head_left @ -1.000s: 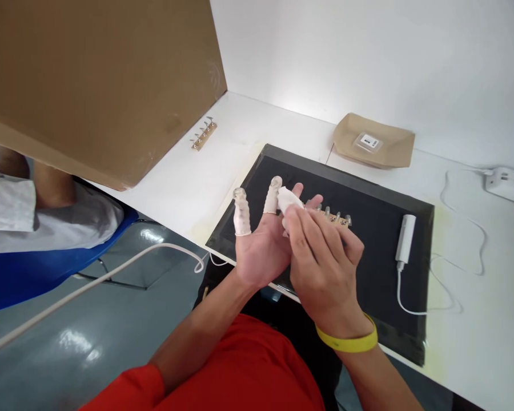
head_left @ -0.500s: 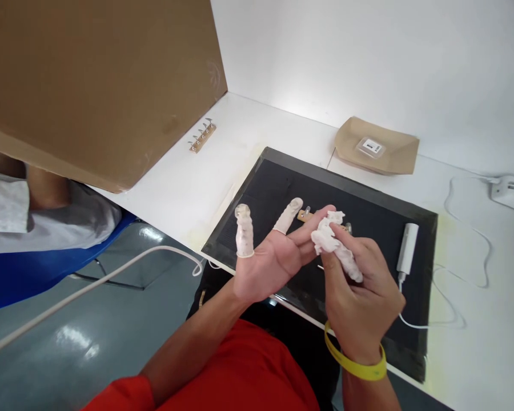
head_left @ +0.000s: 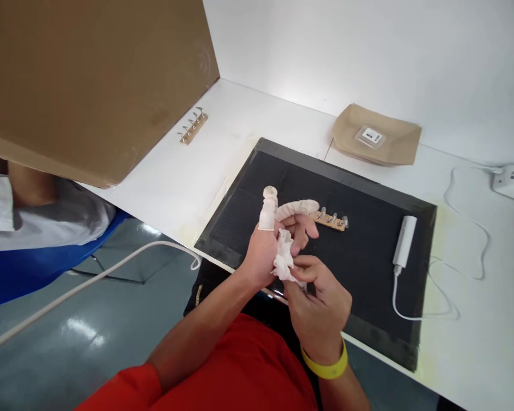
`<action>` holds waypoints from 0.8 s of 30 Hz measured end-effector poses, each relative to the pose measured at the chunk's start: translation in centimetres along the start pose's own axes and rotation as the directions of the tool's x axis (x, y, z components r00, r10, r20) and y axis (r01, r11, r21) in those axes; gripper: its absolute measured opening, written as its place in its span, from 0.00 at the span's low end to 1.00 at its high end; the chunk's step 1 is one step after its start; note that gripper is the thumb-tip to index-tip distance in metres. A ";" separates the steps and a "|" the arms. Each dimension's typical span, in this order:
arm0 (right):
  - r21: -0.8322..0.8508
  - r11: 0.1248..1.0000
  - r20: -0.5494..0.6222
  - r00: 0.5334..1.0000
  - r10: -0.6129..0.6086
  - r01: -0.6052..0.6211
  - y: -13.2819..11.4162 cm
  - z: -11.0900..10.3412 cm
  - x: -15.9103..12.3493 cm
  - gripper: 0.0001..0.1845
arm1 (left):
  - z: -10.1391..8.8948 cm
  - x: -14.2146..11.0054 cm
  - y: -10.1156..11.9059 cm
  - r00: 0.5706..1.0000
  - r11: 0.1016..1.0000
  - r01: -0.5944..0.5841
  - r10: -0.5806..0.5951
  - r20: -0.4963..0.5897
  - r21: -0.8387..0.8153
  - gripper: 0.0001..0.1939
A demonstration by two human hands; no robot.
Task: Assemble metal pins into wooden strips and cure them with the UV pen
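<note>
My left hand [head_left: 269,242] is held palm up over the near edge of the black mat [head_left: 368,251], its thumb and forefinger covered by white finger cots, fingers loosely curled and apart. My right hand [head_left: 319,299], with a yellow wristband, pinches a crumpled white tissue [head_left: 283,260] and presses it into the left palm. A small wooden strip with several clear parts [head_left: 330,220] lies on the mat just beyond the left fingertips.
A white stick-shaped device [head_left: 403,241] with a cable lies on the mat's right side. A brown paper tray [head_left: 394,145] holding a small packet sits at the back. A second wooden strip [head_left: 192,127] lies beside a cardboard panel [head_left: 89,80]. Another person sits at left.
My right hand brought the tissue from the left fingertips down into the left palm. The left fingers curled inward. The wooden strip now shows clear of the hands.
</note>
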State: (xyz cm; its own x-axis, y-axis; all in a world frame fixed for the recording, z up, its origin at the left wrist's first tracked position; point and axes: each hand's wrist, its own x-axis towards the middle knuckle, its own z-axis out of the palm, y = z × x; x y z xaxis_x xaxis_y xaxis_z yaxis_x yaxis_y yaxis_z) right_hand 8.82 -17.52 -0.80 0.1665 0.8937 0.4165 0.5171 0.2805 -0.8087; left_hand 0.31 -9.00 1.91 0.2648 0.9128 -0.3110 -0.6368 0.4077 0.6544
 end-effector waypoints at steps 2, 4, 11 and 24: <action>0.011 1.000 -0.019 0.999 0.028 -0.028 0.3 0.2 -0.4 0.15 | 0.0 0.1 0.0 1.000 1.000 -0.004 0.003 -0.031 -0.007 0.38; 0.053 0.996 -0.044 0.996 0.076 -0.074 0.3 0.4 -0.8 0.18 | 0.2 0.2 0.0 0.996 0.999 -0.012 0.008 -0.093 -0.039 0.37; 0.112 0.973 -0.061 0.975 0.212 -0.204 -1.1 0.4 -1.3 0.10 | 0.5 0.2 0.2 0.991 0.996 -0.075 0.070 -0.118 -0.038 0.32; -0.009 0.992 0.037 0.991 0.125 -0.125 -1.5 0.5 0.7 0.08 | 0.3 -0.4 0.1 0.923 0.962 -0.230 0.264 -0.281 0.149 0.31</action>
State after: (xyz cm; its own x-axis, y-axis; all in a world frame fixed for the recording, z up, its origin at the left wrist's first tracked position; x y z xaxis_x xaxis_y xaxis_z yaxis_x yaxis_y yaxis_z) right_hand 7.76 -17.10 0.48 0.1985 0.9342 0.2964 0.4994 0.1638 -0.8507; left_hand 0.35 -9.30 2.36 -0.1276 0.9430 -0.3075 -0.5653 0.1856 0.8037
